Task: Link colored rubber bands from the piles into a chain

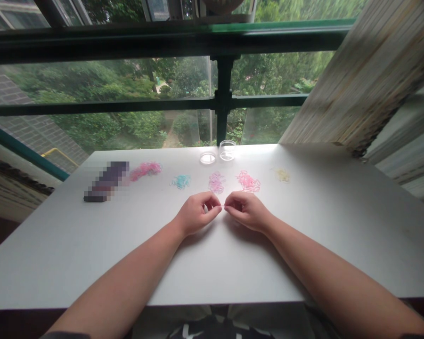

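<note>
My left hand (202, 213) and my right hand (248, 210) meet over the middle of the table, thumb and fingers pinched. Between their fingertips stretches a tiny pale-pink piece (223, 206), which looks like a small elastic band; most of it is hidden by the fingers. Just beyond the hands lie a lilac-pink pile of small bands (216, 181) and a brighter pink pile of bands (248, 181). A turquoise pile of bands (181, 181) is left of these, and a pale-yellow pile of bands (282, 175) is to the right.
On the white table (92, 249), a larger mixed pink pile (146, 170) sits beside a pixelated dark object (108, 181). A clear round container (228, 150) and a clear lid-like disc (207, 158) stand at the back edge. Behind are a green-framed window (224, 84) and curtains (339, 70).
</note>
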Demonstrator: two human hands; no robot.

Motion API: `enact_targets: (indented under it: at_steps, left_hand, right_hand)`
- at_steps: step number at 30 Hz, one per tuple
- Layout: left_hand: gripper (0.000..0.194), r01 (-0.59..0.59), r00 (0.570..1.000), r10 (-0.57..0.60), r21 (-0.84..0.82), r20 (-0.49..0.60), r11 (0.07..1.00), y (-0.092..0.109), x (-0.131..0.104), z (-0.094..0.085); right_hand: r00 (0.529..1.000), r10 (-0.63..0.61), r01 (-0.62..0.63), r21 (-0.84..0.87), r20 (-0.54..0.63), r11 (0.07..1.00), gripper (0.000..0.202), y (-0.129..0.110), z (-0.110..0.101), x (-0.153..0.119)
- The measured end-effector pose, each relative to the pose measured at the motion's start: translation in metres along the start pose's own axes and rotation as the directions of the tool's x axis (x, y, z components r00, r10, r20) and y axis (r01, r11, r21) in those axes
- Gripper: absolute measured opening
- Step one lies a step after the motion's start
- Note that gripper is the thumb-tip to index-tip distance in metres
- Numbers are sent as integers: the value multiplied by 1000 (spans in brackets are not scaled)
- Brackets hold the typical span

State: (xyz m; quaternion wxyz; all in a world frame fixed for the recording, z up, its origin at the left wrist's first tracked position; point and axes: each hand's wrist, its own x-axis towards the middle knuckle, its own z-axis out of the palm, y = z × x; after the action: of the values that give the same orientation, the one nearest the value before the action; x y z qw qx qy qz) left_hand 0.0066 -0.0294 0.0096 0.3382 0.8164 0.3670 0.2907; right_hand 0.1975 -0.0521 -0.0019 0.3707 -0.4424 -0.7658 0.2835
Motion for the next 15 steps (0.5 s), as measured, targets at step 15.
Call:
enact_targets:
  at_steps: [15]
  left_hand:
    - [10, 5, 1000, -5, 10, -20, 1000, 0, 1, -1]
  right_hand:
    - [1000, 15, -15, 6, -9, 1000, 5, -2, 0, 0]
